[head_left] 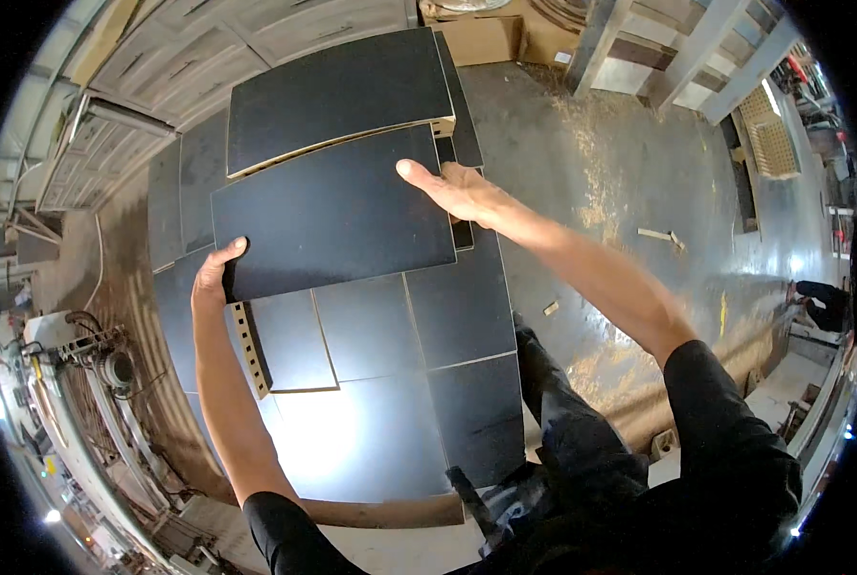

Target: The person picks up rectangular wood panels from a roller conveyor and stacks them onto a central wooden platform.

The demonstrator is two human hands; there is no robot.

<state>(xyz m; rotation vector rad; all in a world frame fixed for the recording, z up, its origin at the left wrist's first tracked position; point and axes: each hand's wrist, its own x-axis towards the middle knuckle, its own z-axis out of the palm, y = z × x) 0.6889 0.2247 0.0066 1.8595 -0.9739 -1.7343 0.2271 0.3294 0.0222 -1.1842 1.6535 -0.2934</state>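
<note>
A dark rectangular panel [337, 216] lies between my two hands, tilted slightly in the view. My left hand [216, 273] grips its near-left corner, thumb on top and the fingers hidden below. At the right end, my right hand [462, 195] has its thumb over the top face and its fingers round the edge, mostly out of sight. Just beyond is another dark panel [342, 96] with a pale raw edge. Underneath, more dark panels [471, 307] are laid side by side. A narrow strip with a row of holes [250, 350] shows below the held panel.
Grey cabinet doors with handles [189, 67] stand along the far left. Cardboard boxes [486, 38] sit at the far side. Machinery with hoses [93, 364] is at the left. Wood scraps [660, 236] and sawdust lie on the concrete floor to the right.
</note>
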